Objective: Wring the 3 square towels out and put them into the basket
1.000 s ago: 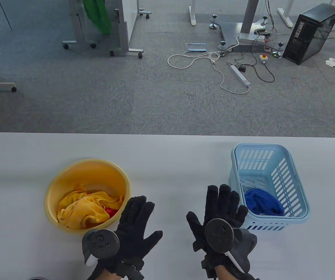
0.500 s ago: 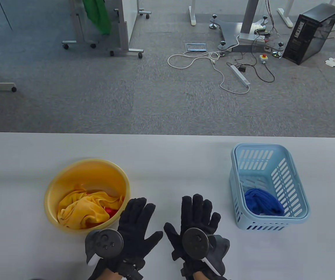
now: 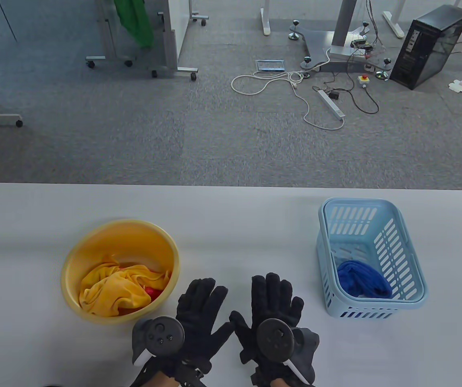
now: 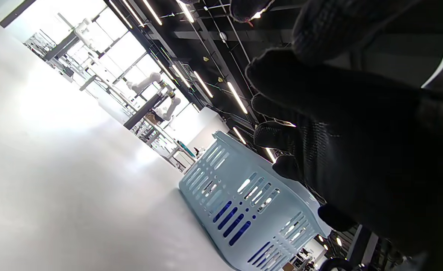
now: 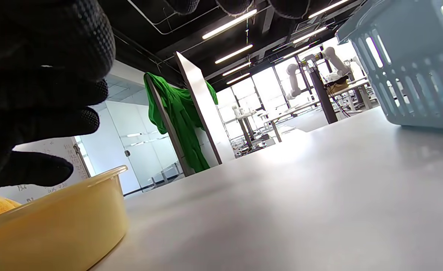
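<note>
slotted plastic basket (image 3: 410, 258), glossy plastic basin (image 3: 94, 246), soft cloth towels (image 3: 114, 290), smooth matt table (image 3: 235, 225).

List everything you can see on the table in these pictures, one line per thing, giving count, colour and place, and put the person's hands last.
Basin: one, yellow, left part of the table.
Yellow towel: one, crumpled inside the basin.
Red towel: one, mostly hidden under the yellow towel.
Basket: one, light blue, slotted, right part of the table.
Blue towel: one, bunched in the basket's near end.
Table: one, white.
Left hand: black glove, open, near edge beside the basin.
Right hand: black glove, open, beside the left hand.
</note>
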`<state>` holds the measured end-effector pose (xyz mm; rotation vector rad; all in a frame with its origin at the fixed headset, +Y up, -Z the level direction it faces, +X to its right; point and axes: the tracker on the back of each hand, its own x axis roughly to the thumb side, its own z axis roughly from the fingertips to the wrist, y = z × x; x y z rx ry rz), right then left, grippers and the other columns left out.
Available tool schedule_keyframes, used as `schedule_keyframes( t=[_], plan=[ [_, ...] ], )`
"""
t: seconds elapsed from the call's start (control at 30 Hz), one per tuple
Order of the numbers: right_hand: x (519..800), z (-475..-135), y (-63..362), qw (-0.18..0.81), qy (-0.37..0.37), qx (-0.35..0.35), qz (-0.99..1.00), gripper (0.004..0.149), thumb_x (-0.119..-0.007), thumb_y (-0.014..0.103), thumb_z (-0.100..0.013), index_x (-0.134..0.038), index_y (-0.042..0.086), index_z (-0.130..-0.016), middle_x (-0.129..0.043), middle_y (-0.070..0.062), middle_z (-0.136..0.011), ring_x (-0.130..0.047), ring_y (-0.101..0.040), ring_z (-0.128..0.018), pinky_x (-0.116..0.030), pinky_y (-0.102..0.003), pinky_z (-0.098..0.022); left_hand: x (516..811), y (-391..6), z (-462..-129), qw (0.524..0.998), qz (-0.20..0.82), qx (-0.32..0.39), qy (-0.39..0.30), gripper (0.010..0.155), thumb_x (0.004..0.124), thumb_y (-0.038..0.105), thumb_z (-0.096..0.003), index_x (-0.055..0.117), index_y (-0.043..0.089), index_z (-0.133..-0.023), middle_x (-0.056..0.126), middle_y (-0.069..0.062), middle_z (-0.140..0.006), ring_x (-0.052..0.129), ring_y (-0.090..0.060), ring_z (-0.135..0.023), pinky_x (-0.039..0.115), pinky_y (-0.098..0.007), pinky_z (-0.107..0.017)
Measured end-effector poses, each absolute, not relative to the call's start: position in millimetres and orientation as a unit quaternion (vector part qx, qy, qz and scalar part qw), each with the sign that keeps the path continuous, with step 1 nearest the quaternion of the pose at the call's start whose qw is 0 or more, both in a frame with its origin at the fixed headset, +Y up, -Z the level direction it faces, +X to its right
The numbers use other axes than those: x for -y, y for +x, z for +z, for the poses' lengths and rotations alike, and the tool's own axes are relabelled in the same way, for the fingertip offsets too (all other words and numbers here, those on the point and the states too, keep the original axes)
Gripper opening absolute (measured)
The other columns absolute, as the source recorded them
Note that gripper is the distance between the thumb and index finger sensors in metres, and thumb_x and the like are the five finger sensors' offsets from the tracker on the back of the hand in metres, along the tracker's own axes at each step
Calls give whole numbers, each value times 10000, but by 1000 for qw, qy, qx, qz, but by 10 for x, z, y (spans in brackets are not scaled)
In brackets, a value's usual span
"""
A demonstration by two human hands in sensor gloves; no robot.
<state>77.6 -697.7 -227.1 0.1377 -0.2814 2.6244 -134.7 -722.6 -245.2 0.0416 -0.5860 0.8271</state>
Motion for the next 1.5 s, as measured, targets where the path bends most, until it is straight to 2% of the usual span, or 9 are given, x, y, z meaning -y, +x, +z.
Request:
schedule_keyframes(
  t=[0.27, 0.5, 0.67, 0.8, 0.97, 1.13, 1.33, 1.43, 1.5],
  plan=[
    [7011, -2280, 846, 281, 33, 87, 955, 883, -839, 498, -544, -312, 137, -1153, -251, -236, -1169, -303, -609, -1029, -266, -794, -691, 7120, -1288, -2577, 880, 389, 271, -27, 796, 815, 556, -562, 405, 277, -1185, 251, -173, -1212, 190, -488, -1113, 230, -760, -688],
    [6952, -2263, 925, 323, 45, 80, 942, 919, -837, 563, -527, -319, 139, -1157, -250, -238, -1172, -309, -609, -1032, -271, -797, -692, 6589, -1418, -2806, 904, 327, 275, -16, 790, 816, 556, -560, 435, 261, -1185, 253, -184, -1208, 210, -497, -1109, 248, -766, -683],
    [6940, -2258, 978, 330, 42, 78, 940, 920, -841, 567, -524, -329, 138, -1157, -264, -242, -1173, -323, -608, -1034, -279, -799, -692, 6206, -1644, -3037, 942, 254, 219, -11, 788, 819, 563, -552, 444, 277, -1183, 255, -171, -1212, 239, -485, -1113, 254, -762, -692],
    [6981, -2290, 971, 346, 54, 58, 935, 926, -844, 572, -521, -332, 138, -1159, -268, -250, -1172, -331, -608, -1034, -280, -801, -691, 6112, -1820, -3282, 957, 215, 179, -77, 783, 830, 557, -540, 466, 277, -1175, 364, -173, -1210, 326, -482, -1119, 244, -775, -683],
    [6985, -2297, 984, 342, 49, 53, 937, 922, -839, 570, -526, -329, 135, -1159, -279, -257, -1170, -341, -605, -1034, -285, -799, -693, 6197, -2036, -3498, 977, 157, 113, -93, 771, 861, 535, -526, 530, 249, -1161, 477, -185, -1192, 417, -496, -1103, 264, -778, -683],
    [7029, -2315, 998, 350, 49, 42, 935, 975, -843, 572, -523, -254, 118, -1153, -291, -267, -1167, -359, -604, -1035, -291, -802, -693, 6456, -2178, -3735, 982, 35, 26, -185, 720, 886, 480, -521, 618, 228, -1140, 578, -201, -1166, 451, -504, -1095, 253, -783, -681],
    [7067, -2339, 1013, 347, 41, 32, 937, 959, -840, 572, -526, -274, 120, -1155, -301, -270, -1165, -367, -604, -1033, -291, -801, -693, 6636, -2090, -3925, 975, -62, 34, -212, 744, 937, 467, -489, 636, 253, -1135, 590, -168, -1180, 420, -482, -1122, 252, -787, -685],
    [7102, -2356, 1014, 355, 51, 19, 933, 957, -847, 578, -518, -297, 125, -1157, -325, -270, -1164, -400, -597, -1033, -298, -804, -691, 6773, -2014, -4003, 942, -117, 26, -312, 781, 940, 489, -490, 591, 284, -1158, 526, -151, -1216, 306, -468, -1146, 189, -787, -683],
    [7126, -2369, 996, 367, 59, -7, 928, 951, -846, 576, -520, -302, 127, -1158, -322, -271, -1165, -401, -597, -1034, -294, -805, -691, 6835, -1971, -4049, 937, -155, 31, -311, 787, 946, 484, -484, 588, 287, -1157, 519, -139, -1222, 303, -465, -1147, 192, -785, -685]
  ],
)
